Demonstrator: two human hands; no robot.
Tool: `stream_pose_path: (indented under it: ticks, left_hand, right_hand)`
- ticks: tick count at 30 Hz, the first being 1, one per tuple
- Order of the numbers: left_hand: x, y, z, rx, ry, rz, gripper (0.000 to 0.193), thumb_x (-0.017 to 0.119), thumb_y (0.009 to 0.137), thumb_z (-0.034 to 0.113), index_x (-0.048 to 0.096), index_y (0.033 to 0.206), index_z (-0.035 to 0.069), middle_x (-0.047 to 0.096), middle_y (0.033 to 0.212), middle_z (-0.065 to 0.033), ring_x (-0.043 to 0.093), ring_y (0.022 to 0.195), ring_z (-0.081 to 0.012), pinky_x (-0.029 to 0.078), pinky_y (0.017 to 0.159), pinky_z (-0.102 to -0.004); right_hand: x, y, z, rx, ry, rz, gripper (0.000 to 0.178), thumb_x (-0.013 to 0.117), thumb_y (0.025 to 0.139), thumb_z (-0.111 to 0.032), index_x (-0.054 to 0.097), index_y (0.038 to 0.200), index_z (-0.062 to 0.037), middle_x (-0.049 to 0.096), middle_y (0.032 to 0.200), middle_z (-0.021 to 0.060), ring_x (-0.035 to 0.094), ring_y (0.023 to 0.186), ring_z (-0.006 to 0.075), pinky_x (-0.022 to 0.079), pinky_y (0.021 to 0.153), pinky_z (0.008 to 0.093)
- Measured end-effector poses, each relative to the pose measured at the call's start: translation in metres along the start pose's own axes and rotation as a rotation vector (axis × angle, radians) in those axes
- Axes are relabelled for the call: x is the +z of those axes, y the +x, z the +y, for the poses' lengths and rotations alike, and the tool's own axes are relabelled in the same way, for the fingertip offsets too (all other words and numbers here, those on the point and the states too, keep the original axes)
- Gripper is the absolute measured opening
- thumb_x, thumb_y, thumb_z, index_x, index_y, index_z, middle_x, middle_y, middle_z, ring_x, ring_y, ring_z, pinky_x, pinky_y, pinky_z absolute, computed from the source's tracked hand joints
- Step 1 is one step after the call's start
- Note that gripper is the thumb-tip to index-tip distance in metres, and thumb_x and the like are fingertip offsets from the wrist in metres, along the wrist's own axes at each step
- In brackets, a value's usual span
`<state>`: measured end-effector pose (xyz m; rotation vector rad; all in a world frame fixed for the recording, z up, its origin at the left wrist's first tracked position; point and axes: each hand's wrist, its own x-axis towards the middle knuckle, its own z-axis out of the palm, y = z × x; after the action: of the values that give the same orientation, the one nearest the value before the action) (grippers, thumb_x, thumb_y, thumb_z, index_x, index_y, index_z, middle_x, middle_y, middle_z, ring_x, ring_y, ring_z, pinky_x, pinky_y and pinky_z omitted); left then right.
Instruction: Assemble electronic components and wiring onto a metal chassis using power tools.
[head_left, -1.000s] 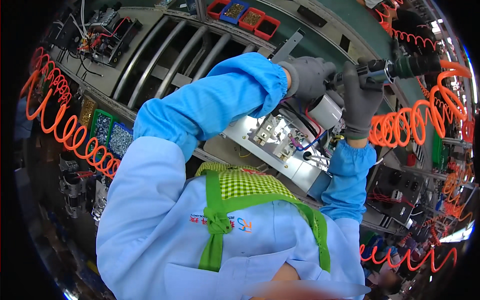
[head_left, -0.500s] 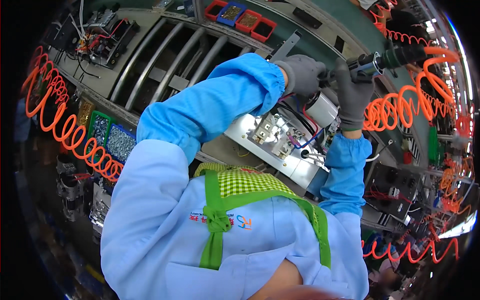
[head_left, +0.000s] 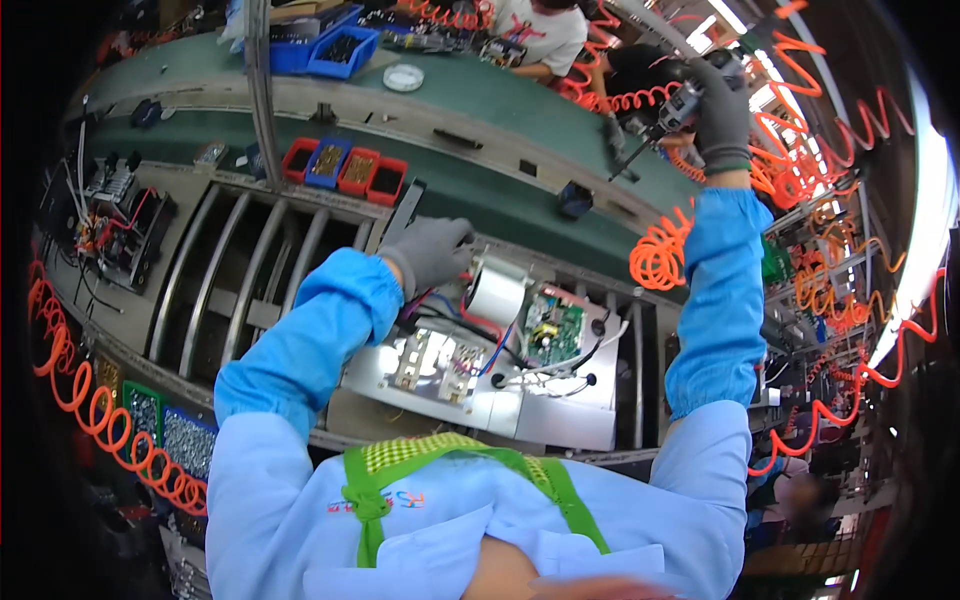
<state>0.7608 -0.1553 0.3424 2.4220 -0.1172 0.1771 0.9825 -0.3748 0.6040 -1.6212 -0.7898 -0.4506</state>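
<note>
My right hand [head_left: 722, 115], in a grey glove, is raised at the upper right, wrapped around a power screwdriver [head_left: 682, 106]. The screwdriver's long thin bit slants down to the left, clear of the unit below. My left hand [head_left: 430, 252], gloved too, is over the far left edge of a metal chassis [head_left: 565, 422]. Its fingers are bent but apart, with nothing visible between them. Beside it stands a white cylinder [head_left: 497, 292] with red, blue and black wires [head_left: 480, 325]. A green circuit board [head_left: 556, 330] is mounted to the cylinder's right.
The chassis rests on a roller conveyor [head_left: 265, 260]. Red and blue bins of small parts [head_left: 358, 172] stand beyond it. Another wired assembly [head_left: 120, 215] sits at the left. Orange coiled hoses [head_left: 660, 250] hang at the right. Across the green bench [head_left: 480, 110] is another person [head_left: 545, 35].
My right hand has lifted the screwdriver up and away from the chassis. My left hand has drawn back from beside the tool, leftward of the white cylinder. The view has shifted, showing more of the bench.
</note>
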Motion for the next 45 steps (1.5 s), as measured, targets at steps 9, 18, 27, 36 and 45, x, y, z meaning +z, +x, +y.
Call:
stream_pose_path:
  ticks: [9,18,27,36,45]
  left_hand:
    - [-0.004,-0.004,0.004,0.033,-0.010,-0.010,0.033,0.057,0.086,0.029,0.058,0.107,0.003,0.064,0.097,-0.0190,0.061,0.094,-0.0359,0.047,0.084,-0.0408]
    - [-0.001,0.004,0.003,0.093,-0.041,-0.018,0.030,0.059,0.086,0.027,0.060,0.104,0.003,0.065,0.093,-0.0180,0.062,0.090,-0.0335,0.049,0.080,-0.0396]
    - [-0.002,0.002,0.015,0.193,-0.048,-0.037,0.026,0.060,0.086,0.021,0.060,0.103,0.003,0.065,0.094,-0.0186,0.063,0.089,-0.0330,0.050,0.076,-0.0385]
    - [0.003,-0.116,0.158,0.330,0.059,-0.303,0.029,0.065,0.077,0.008,0.062,0.105,0.002,0.065,0.092,-0.0121,0.063,0.086,-0.0215,0.049,0.074,-0.0329]
    - [0.240,-0.209,0.096,0.019,0.005,-1.064,0.033,0.059,0.086,0.027,0.061,0.110,0.005,0.064,0.105,-0.0144,0.063,0.091,-0.0281,0.050,0.081,-0.0365]
  right_hand:
    - [-0.024,0.127,0.076,-0.014,-0.522,0.112,0.052,0.076,0.066,-0.044,0.065,0.093,-0.0014,0.067,0.086,0.0095,0.063,0.080,0.0207,0.048,0.075,0.0322]
    - [-0.029,0.021,0.010,-0.231,-0.722,0.042,0.064,0.059,0.080,-0.053,0.061,0.111,0.0037,0.066,0.099,0.0156,0.063,0.093,0.0280,0.047,0.083,0.0359]
    - [-0.089,-0.329,-0.129,0.009,0.016,-0.858,0.040,0.073,0.075,-0.015,0.061,0.111,0.0001,0.062,0.110,0.0173,0.062,0.102,0.0307,0.049,0.087,0.0374]
    - [-0.141,-0.607,-0.022,0.907,0.219,-0.390,0.034,0.059,0.089,-0.031,0.062,0.106,-0.0016,0.063,0.093,0.0093,0.058,0.089,0.0180,0.047,0.081,0.0330]
    - [-0.107,-0.868,0.088,1.363,0.034,0.001,0.040,0.062,0.084,-0.040,0.067,0.098,-0.0028,0.067,0.093,0.0159,0.064,0.088,0.0262,0.049,0.079,0.0375]
